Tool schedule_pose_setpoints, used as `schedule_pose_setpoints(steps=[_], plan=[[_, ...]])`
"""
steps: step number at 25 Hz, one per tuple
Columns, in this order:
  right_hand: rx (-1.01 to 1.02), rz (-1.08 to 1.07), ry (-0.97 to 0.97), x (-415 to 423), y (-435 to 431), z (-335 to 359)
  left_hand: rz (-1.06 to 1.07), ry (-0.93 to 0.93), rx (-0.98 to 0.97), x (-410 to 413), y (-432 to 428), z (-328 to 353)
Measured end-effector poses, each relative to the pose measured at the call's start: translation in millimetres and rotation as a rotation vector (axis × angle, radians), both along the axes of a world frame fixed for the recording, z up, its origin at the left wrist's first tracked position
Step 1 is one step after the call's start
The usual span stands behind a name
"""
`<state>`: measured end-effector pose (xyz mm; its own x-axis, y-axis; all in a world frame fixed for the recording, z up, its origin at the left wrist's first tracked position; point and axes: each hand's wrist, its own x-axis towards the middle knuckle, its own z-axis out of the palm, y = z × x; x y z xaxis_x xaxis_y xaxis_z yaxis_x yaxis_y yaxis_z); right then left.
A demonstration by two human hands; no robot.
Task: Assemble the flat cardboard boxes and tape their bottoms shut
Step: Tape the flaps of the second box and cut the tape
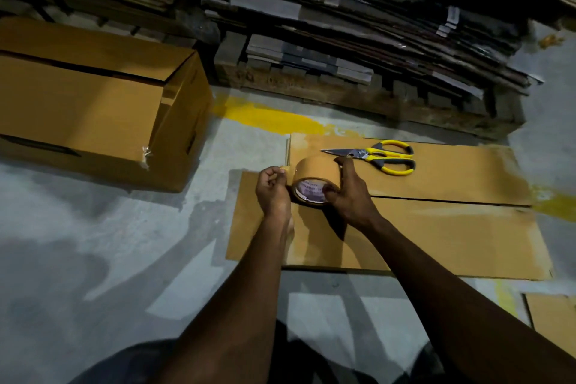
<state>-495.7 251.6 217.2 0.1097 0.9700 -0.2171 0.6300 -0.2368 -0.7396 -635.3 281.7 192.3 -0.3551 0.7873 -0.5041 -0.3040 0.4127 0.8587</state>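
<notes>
So, both hands are on the roll of brown packing tape (316,173). It's standing on edge over the left end of the big flat brown cardboard sheet (436,227), which lies on the grey concrete floor (93,243). The right hand (350,196) grips the roll, thumb across the core opening and fingers curled over the top. The left hand (272,190) pinches what looks like the loose tape end between thumb and fingertips, though it's a bit dark to be sure. The yellow-handled steel scissors (380,156) lie closed on the cardboard just behind the roll. A long assembled brown cardboard box (93,103) sits well apart to the left, and there's a stack of flattened cartons (358,40) along the back.
</notes>
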Motion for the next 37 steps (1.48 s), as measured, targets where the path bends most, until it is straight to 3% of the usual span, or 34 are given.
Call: schedule_pose_setpoints(steps=[5, 8, 10, 16, 26, 32, 37], plan=[[0.125, 0.127, -0.150, 2, 6, 1, -0.072, 0.209, -0.059, -18, -3, -16], [0.166, 0.131, -0.135, 4, 3, 7, -0.063, 0.165, -0.150, -31, 2, -26], [0.190, 0.135, -0.222, 6, 0, 7, -0.094, 0.198, -0.174, -32, 5, -28], [0.371, 0.149, -0.491, 7, -5, 10, -0.158, 0.343, -0.099, -23, -4, -29], [0.364, 0.169, -0.523, 9, -4, 5, -0.260, 0.413, -0.151, -18, -2, -39], [0.336, 0.159, -0.466, 4, -6, 6, -0.453, 0.612, -0.290, -14, 10, -34], [0.261, 0.157, -0.424, 7, -10, 9, -0.669, 0.470, -0.550, -32, 2, -45]])
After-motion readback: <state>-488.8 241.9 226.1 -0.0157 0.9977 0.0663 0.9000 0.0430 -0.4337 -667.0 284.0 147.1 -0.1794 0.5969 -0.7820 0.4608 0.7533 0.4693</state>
